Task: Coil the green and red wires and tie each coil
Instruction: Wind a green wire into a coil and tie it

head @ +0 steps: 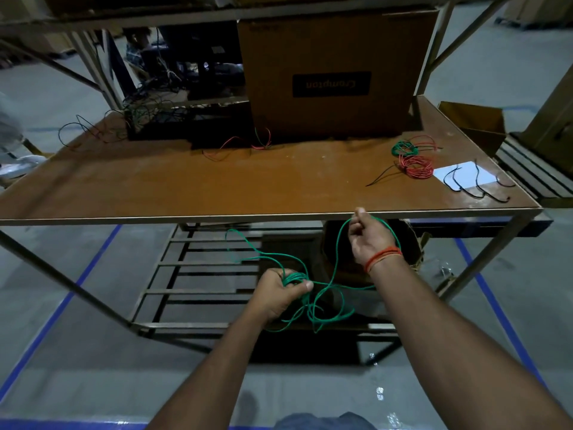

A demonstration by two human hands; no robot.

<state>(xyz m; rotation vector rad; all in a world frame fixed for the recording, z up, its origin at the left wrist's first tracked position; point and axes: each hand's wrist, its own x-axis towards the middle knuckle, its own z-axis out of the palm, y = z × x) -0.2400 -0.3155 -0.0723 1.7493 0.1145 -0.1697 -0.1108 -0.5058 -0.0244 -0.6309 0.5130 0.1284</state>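
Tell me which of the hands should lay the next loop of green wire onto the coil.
Probably the right hand: it pinches the free run of the green wire, while the left hand grips the coil itself.

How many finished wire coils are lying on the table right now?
2, both at the table's far right: a green coil and a red coil just in front of it. More may be hidden behind the cardboard box.

Dim indoor light, wide-angle bend at the edges.
Glare on the brown wooden tabletop (483,193) at right; dark, murky under the shelf behind.
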